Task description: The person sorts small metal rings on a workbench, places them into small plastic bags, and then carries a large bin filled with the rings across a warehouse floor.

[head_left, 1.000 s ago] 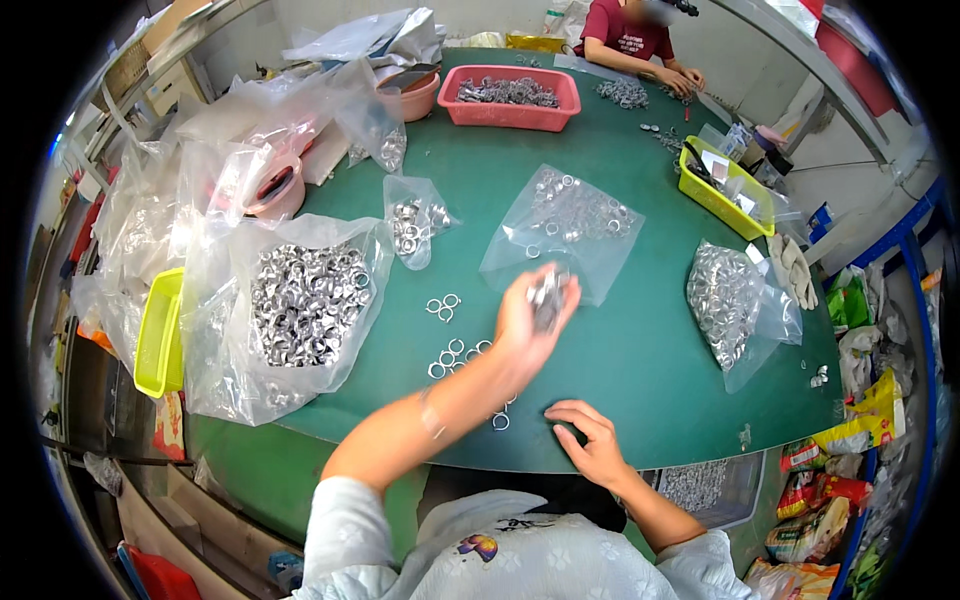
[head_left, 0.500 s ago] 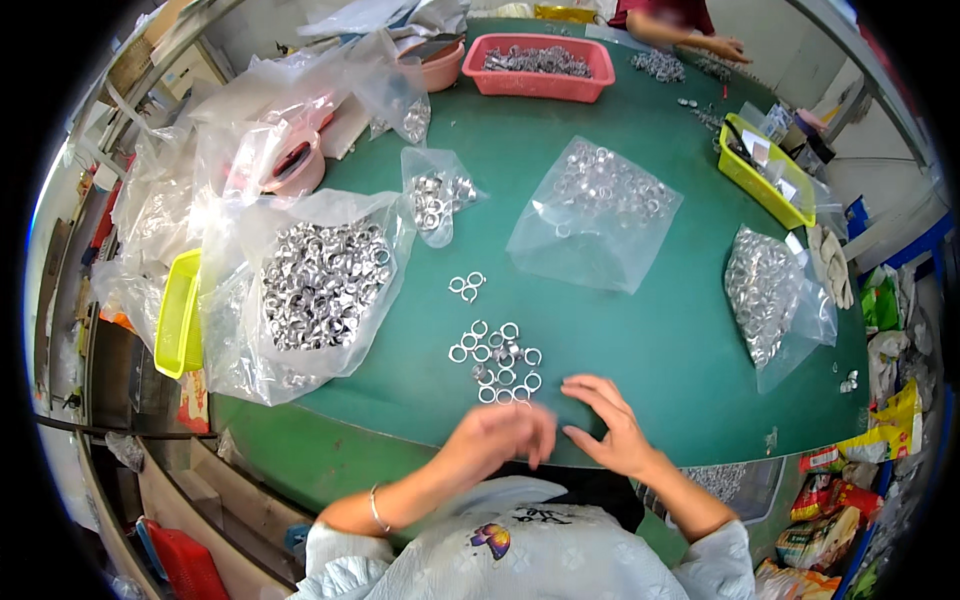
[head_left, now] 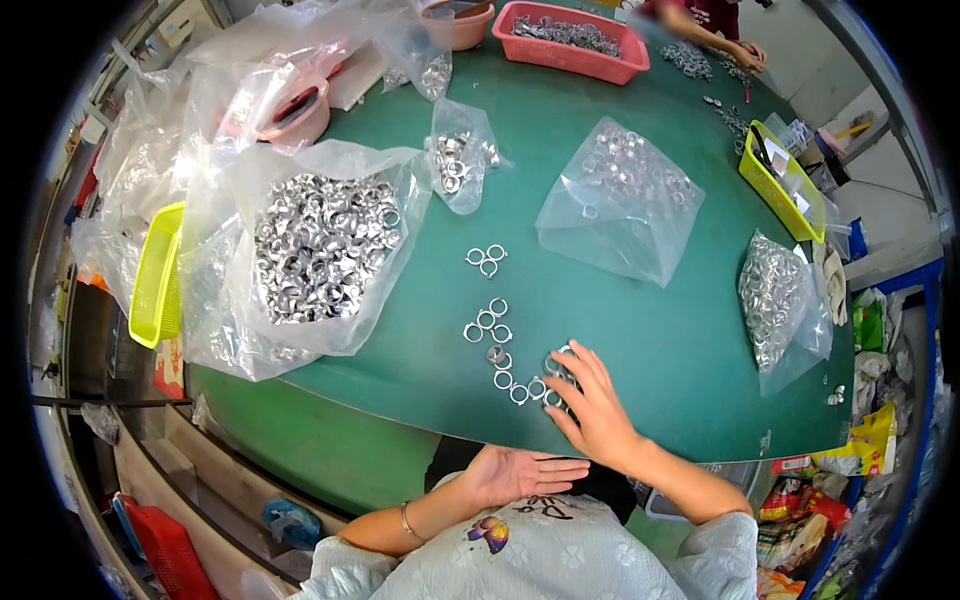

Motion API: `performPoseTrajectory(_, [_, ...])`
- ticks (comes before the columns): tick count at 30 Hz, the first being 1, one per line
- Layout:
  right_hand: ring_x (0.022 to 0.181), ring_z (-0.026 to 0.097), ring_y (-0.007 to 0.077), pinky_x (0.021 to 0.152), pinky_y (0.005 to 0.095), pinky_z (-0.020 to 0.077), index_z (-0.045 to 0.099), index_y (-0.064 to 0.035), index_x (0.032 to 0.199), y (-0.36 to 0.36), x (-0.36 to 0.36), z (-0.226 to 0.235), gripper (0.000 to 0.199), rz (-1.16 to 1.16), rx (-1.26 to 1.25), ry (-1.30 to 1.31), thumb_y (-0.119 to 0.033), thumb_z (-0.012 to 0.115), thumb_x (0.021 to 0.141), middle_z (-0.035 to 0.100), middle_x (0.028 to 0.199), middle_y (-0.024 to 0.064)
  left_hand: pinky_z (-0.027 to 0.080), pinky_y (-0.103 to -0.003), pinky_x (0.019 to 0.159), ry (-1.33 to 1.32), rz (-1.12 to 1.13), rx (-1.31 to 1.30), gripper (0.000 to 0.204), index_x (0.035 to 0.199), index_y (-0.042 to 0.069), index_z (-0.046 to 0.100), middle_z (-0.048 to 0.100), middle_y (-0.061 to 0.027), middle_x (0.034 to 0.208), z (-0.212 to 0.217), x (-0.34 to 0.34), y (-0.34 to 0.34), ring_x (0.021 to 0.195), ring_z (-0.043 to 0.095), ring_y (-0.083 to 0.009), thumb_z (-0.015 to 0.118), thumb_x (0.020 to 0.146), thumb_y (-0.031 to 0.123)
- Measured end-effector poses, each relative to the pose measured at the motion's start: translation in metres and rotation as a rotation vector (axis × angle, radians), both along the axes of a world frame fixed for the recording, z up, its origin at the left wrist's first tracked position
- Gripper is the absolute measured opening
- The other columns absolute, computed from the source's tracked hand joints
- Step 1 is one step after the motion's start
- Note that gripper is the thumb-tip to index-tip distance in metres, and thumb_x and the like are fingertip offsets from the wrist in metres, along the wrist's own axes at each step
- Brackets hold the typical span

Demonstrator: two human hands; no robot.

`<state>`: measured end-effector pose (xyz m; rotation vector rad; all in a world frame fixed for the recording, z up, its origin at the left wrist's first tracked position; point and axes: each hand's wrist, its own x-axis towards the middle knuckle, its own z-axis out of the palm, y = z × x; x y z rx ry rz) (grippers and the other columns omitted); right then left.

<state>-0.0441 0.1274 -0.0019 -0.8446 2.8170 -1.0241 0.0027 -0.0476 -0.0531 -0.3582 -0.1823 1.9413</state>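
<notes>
Lying under and beside the right hand point(head_left: 602, 418), silver rings point(head_left: 537, 388).

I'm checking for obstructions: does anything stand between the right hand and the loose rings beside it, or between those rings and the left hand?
Nothing visible separates the right hand from the loose rings; its fingers partly cover the nearest ones. Toward the left hand, only bare tabletop and the table's front edge lie between.

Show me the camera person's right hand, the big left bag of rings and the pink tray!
Right hand point(head_left: 604, 424): head view, back of the hand.
Big bag point(head_left: 225, 325): head view, left side of the plastic.
Pink tray point(head_left: 562, 60): head view, front wall.
</notes>
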Motion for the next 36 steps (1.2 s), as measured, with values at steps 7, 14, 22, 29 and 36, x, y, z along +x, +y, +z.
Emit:
performPoseTrajectory(7, [0.124, 0.036, 0.0383, 0.101, 0.0549, 0.0272, 0.057, -0.0032, 0.106, -0.001, 0.06, -0.002, 0.038, 0.288, -0.126, -0.164, -0.01, 0.069, 0.07, 0.045, 0.125, 0.0176, 0.035, -0.052, 0.097, -0.177, 0.13, 0.12, 0.061, 0.125, 0.006, 0.044, 0.046, -0.0173, 0.127, -0.037, 0.017, -0.001, 0.116, 0.045, -0.0334, 0.033, 0.089, 0.053])
performPoseTrajectory(14, [0.126, 0.035, 0.036, 0.102, 0.0521, 0.0267, 0.053, -0.0021, 0.117, -0.018, -0.005, 0.02, 0.053, 0.27, -0.095, -0.083, -0.026, 0.068, 0.072, 0.04, 0.133, 0.0156, 0.029, -0.06, 0.1, -0.322, -0.055, -0.456, 0.058, 0.128, -0.001, 0.035, 0.045, -0.0252, 0.122, 0.021, -0.005, 0.005, 0.117, 0.042, -0.0424, 0.03, 0.093, 0.045])
performPoseTrajectory(22, [0.119, 0.044, 0.0339, 0.099, 0.0486, 0.0348, 0.056, 0.0011, 0.107, -0.007, 0.03, 0.008, 0.047, 0.455, -0.076, -0.138, -0.022, 0.071, 0.068, 0.048, 0.121, 0.0185, 0.041, -0.057, 0.092, -0.186, 0.112, 0.069, 0.042, 0.12, 0.002, 0.046, 0.055, -0.0177, 0.115, -0.033, 0.022, -0.012, 0.106, 0.054, -0.0347, 0.031, 0.094, 0.032])
performPoseTrajectory(29, [0.113, 0.046, 0.0326, 0.092, 0.0427, 0.0392, 0.058, -0.0025, 0.106, -0.037, -0.028, 0.021, 0.042, 0.257, -0.12, 0.012, -0.014, 0.069, 0.067, 0.052, 0.112, 0.0132, 0.05, -0.047, 0.084, -0.271, -0.016, -0.055, 0.051, 0.125, 0.0, 0.042, 0.047, -0.0276, 0.122, -0.022, 0.01, -0.007, 0.098, 0.058, -0.0335, 0.032, 0.094, 0.04])
performPoseTrajectory(36, [0.115, 0.044, 0.0361, 0.092, 0.0445, 0.0406, 0.055, 0.0016, 0.106, -0.028, -0.007, 0.004, 0.04, 0.347, -0.097, -0.103, -0.015, 0.068, 0.072, 0.048, 0.117, 0.017, 0.046, -0.05, 0.09, -0.203, 0.075, -0.147, 0.051, 0.122, 0.002, 0.044, 0.053, -0.0215, 0.116, -0.022, 0.013, -0.01, 0.101, 0.057, -0.0331, 0.035, 0.093, 0.043])
